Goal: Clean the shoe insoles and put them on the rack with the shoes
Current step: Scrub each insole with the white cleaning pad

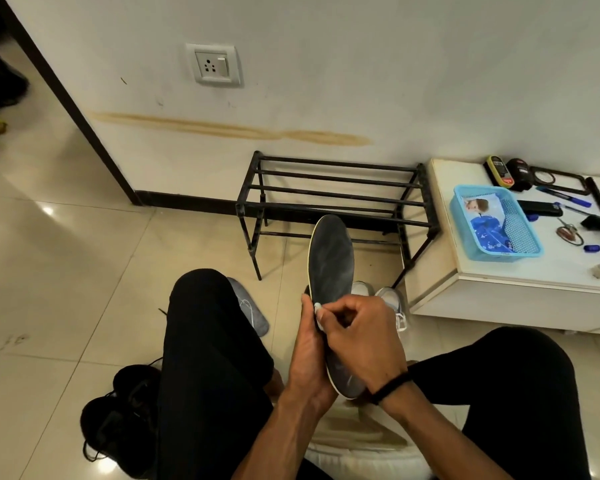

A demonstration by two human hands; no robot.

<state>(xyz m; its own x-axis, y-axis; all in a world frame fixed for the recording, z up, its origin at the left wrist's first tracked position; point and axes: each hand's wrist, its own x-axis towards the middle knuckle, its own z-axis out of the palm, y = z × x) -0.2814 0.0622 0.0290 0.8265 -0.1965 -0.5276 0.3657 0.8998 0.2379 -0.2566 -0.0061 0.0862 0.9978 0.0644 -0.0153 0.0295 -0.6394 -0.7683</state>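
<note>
Both hands meet at lower centre of the frame, the left hand [309, 355] gripping the dark insole [331, 268] by its edge while the right hand [361, 337] pinches a small white wipe [318, 311] against it; light and bendy, it probably wants support near mid-length.

Seated, knees [205, 341] apart in black trousers, both forearms reaching forward between them. Left hand [309, 344] upright, palm turned right, fingers wrapped behind the dark insole [331, 268], thumb on its near edge — gripping it around mid-length. Right hand [361, 337] crossed in front, fingers curled, pinching a small white wipe [318, 311] against the insole face right beside the left thumb. Black band [392, 384] on right wrist. Hands touching at the thumbs — forearms converging in a V.
</note>
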